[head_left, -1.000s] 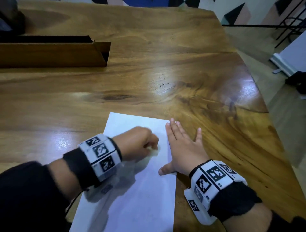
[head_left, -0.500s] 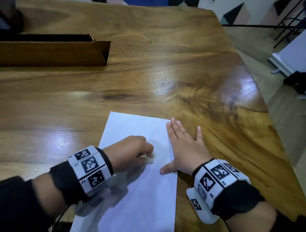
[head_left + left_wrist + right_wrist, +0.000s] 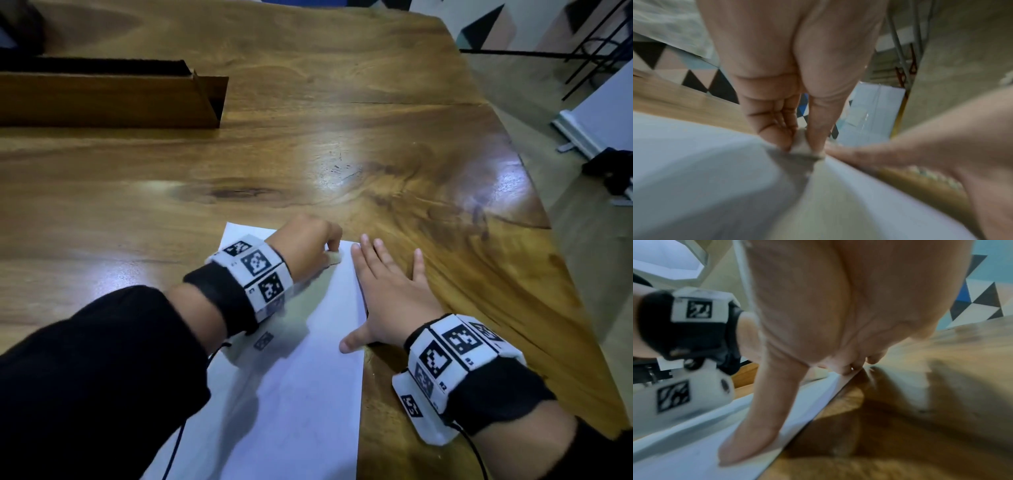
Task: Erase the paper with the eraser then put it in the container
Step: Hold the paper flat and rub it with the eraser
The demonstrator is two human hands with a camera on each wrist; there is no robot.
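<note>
A white sheet of paper (image 3: 301,394) lies on the wooden table (image 3: 308,154) in front of me. My left hand (image 3: 308,246) pinches a small white eraser (image 3: 334,257) and presses it on the paper near its far right corner; the left wrist view shows the eraser (image 3: 801,144) between thumb and fingers against the paper (image 3: 694,162). My right hand (image 3: 387,294) lies flat with straight fingers on the paper's right edge, its thumb (image 3: 760,426) on the paper (image 3: 694,451). A brown cardboard container (image 3: 102,99) stands at the far left.
The table's right edge (image 3: 555,274) runs diagonally, with floor beyond it. Bare wood stretches between the paper and the container. A dark object (image 3: 20,31) sits behind the container at the far left corner.
My left hand with the eraser slid back toward me across the paper, then forward again to the sheet's far edge. The right hand stayed flat on the paper's edge.
</note>
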